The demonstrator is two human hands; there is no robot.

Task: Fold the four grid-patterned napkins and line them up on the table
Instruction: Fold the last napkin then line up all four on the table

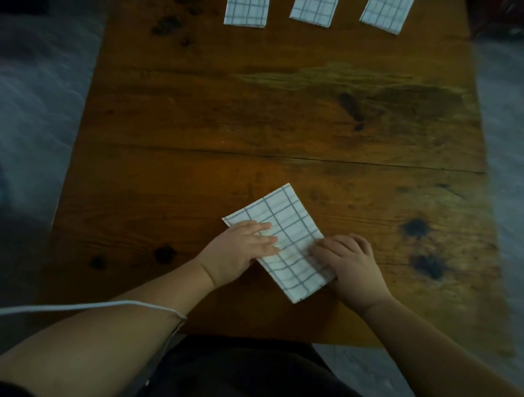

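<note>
A folded white napkin with a blue grid (286, 228) lies slanted on the wooden table (260, 120), near its front edge. My left hand (238, 252) rests flat on the napkin's left side, fingers stretched out. My right hand (349, 263) presses on its right edge with bent fingers. Three folded grid napkins lie in a row at the table's far edge: left (247, 3), middle (315, 5), right (387, 10). Their far ends are cut off by the frame.
Dark knots and stains mark the wood at the far left (174, 21) and near right (419, 231). A white cord (76, 308) crosses my left forearm. Grey floor (28, 104) shows on both sides of the table.
</note>
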